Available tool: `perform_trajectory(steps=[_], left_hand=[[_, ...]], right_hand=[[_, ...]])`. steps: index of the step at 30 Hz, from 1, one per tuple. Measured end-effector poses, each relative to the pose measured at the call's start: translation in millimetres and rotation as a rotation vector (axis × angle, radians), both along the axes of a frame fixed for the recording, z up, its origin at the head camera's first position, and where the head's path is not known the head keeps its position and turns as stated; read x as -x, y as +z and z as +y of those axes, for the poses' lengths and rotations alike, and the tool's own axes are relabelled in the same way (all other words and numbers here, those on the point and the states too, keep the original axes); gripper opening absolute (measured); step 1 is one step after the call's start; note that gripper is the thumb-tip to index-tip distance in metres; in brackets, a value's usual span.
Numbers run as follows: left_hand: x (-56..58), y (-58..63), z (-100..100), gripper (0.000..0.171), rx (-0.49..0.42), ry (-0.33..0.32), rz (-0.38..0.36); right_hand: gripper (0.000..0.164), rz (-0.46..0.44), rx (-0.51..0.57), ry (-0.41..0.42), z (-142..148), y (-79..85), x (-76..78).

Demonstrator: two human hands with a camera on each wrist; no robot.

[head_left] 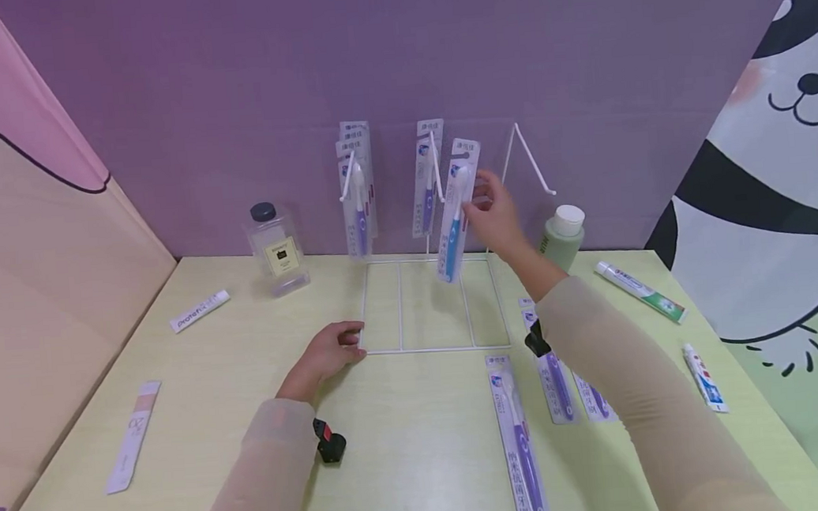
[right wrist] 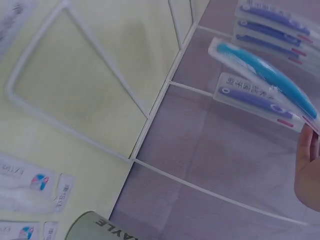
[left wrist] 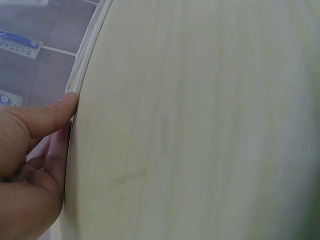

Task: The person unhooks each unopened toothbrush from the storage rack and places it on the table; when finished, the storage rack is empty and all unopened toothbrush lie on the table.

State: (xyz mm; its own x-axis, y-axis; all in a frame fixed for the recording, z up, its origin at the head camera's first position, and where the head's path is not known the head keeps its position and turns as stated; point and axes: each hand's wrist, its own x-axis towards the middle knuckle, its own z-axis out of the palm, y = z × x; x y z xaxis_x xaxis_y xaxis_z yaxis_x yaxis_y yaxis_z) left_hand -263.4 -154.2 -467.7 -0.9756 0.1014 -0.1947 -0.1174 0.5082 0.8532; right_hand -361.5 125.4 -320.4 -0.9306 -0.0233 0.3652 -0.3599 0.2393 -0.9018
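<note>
Head view, blue toothbrush [head_left: 453, 235] in pack [head_left: 446, 225], bottle [head_left: 276, 249], contents unclear

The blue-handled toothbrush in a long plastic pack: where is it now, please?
In the head view, the blue-handled toothbrush is slightly right of centre, in the person's right grip, between the middle white wire hook and the right one.

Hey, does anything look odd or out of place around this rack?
One thing: the toothbrush in the right hand is blue, while the hanging ones and the loose ones on the table look purple. No spill or damage shows.
</note>
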Motion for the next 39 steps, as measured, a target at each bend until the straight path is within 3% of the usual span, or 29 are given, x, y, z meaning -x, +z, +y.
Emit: perform_trajectory(steps=[3, 9, 16, 20, 23, 28, 39], left_hand=[[-0.4, -0.5, -2, 0.050, -0.003, -0.007, 0.011], [-1.3, -0.9, -3, 0.050, -0.004, -0.006, 0.017], [-0.9, -3.4, -2, 0.050, -0.002, -0.008, 0.019], [0.6, -2.8, -2, 0.050, 0.001, -0.008, 0.017], [0.6, -0.1, -2, 0.050, -0.005, -0.012, 0.015], [1.0, -0.5, -1, 0.049, -0.011, -0.016, 0.018], [0.9, -1.2, 1, 0.050, -0.018, -0.008, 0.000]], right_hand=[[0.054, -0.068, 0.022, 0.060, 10, -5.3, -18.3], [0.064, -0.333, 0.034, 0.192, 21, -24.8, -62.0], [0.066, -0.621, 0.033, 0.321, 24, -70.4, -115.3], [0.067, -0.711, -0.002, 0.406, 24, -95.9, -139.2], [0.067, -0.753, -0.016, 0.444, 23, -106.9, -149.2], [0.067, -0.808, -0.063, 0.426, 21, -115.1, -156.0], [0.069, -0.812, -0.342, 0.396, 23, -116.1, -159.5]])
